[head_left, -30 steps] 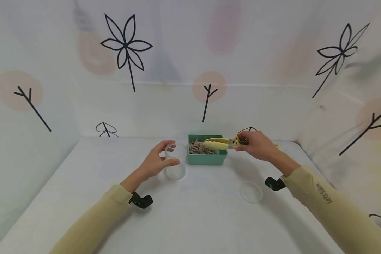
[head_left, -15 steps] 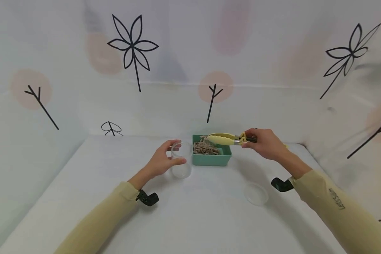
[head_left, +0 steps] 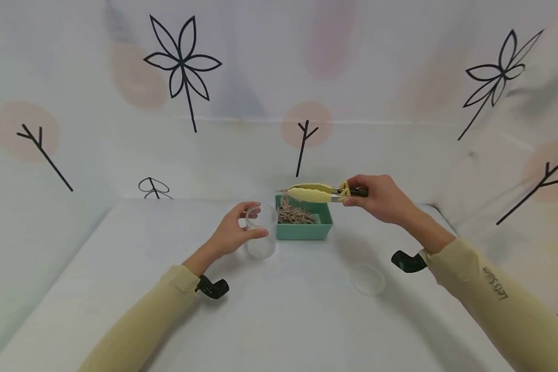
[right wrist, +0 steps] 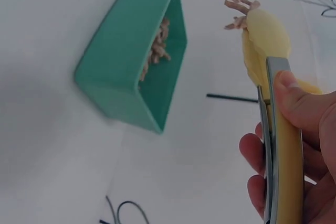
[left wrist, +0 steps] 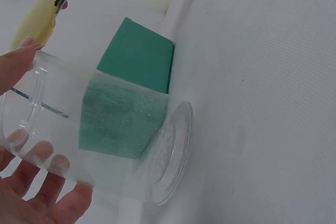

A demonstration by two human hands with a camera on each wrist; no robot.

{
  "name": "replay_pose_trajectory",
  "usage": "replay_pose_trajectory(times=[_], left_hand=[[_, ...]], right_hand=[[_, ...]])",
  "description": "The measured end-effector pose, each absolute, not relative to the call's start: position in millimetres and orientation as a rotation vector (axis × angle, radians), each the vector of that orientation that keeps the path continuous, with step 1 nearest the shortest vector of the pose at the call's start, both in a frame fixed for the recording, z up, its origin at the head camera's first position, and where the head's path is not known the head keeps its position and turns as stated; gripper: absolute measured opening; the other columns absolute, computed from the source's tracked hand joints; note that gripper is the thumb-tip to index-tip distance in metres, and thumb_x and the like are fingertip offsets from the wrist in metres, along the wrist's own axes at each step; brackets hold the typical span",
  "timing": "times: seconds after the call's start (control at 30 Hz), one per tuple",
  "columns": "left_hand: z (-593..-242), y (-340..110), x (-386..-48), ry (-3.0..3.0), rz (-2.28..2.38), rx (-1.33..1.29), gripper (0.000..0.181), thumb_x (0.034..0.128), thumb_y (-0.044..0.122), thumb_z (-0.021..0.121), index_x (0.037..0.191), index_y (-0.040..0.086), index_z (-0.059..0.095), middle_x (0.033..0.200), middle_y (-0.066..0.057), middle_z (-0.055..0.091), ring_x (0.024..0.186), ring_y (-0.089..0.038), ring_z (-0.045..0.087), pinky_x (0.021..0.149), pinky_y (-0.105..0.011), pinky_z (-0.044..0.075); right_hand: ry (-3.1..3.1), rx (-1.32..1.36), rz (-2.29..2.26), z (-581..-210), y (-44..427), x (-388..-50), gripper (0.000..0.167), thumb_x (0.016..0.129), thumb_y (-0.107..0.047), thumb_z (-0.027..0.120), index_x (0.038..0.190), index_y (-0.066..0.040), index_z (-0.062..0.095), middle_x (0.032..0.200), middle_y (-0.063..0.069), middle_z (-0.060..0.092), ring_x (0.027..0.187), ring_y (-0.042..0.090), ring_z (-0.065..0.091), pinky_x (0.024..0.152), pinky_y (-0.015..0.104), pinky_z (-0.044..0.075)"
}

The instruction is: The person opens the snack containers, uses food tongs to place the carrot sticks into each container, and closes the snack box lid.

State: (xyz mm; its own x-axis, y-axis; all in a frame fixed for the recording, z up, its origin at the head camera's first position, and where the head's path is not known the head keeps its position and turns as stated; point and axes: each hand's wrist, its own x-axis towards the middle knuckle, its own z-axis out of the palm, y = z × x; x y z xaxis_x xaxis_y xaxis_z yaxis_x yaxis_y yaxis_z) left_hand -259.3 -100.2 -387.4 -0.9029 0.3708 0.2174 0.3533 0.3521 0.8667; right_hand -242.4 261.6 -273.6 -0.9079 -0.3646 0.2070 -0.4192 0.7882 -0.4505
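Observation:
My left hand (head_left: 230, 233) grips a clear jar (head_left: 262, 243) round its side; the jar stands on the table, just left of a green box (head_left: 303, 232). Brown twig-like pieces (head_left: 294, 215) lie in the box, mostly toward its left side. With my right hand (head_left: 382, 200) I hold yellow-tipped tongs (head_left: 313, 193) above the box. The tongs' tips (right wrist: 265, 38) pinch several brown pieces (right wrist: 239, 6) in the right wrist view. Through the jar wall (left wrist: 118, 124) the green box shows in the left wrist view, and no pieces are visible inside the jar.
A clear round lid (head_left: 368, 279) lies on the white table (head_left: 288, 320), to the right and nearer than the box. Behind the table hangs a pale cloth backdrop (head_left: 242, 155) with drawn flowers and twigs.
The tongs in my right hand have risen from the box and moved slightly left, with brown pieces now hanging from their tips. My left hand keeps its grip on the jar.

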Motion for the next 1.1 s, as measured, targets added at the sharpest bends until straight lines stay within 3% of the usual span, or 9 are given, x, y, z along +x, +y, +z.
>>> replay_pose_trajectory(times=[0.5, 1.1], left_hand=[[-386, -100, -259, 2.59, 1.599, 0.607, 0.08, 0.08, 0.036, 0.085, 0.145, 0.014, 0.045, 0.133, -0.006, 0.054, 0.124, -0.027, 0.049, 0.095, -0.047, 0.049], [-385, -100, -258, 2.567, 1.608, 0.647, 0.077, 0.0813, 0.034, 0.084, 0.145, 0.015, 0.046, 0.136, -0.006, 0.051, 0.122, -0.027, 0.048, 0.094, -0.047, 0.049]], right_hand=[[-2.892, 0.73, 0.82, -271, 215, -235, 0.041, 0.089, -0.017, 0.077, 0.125, -0.001, 0.063, 0.112, 0.009, 0.07, 0.094, 0.022, 0.067, 0.083, 0.04, 0.056], [-2.907, 0.777, 0.672, -278, 205, -234, 0.043, 0.086, -0.018, 0.08, 0.123, -0.002, 0.066, 0.109, 0.007, 0.07, 0.096, 0.021, 0.067, 0.086, 0.042, 0.054]])
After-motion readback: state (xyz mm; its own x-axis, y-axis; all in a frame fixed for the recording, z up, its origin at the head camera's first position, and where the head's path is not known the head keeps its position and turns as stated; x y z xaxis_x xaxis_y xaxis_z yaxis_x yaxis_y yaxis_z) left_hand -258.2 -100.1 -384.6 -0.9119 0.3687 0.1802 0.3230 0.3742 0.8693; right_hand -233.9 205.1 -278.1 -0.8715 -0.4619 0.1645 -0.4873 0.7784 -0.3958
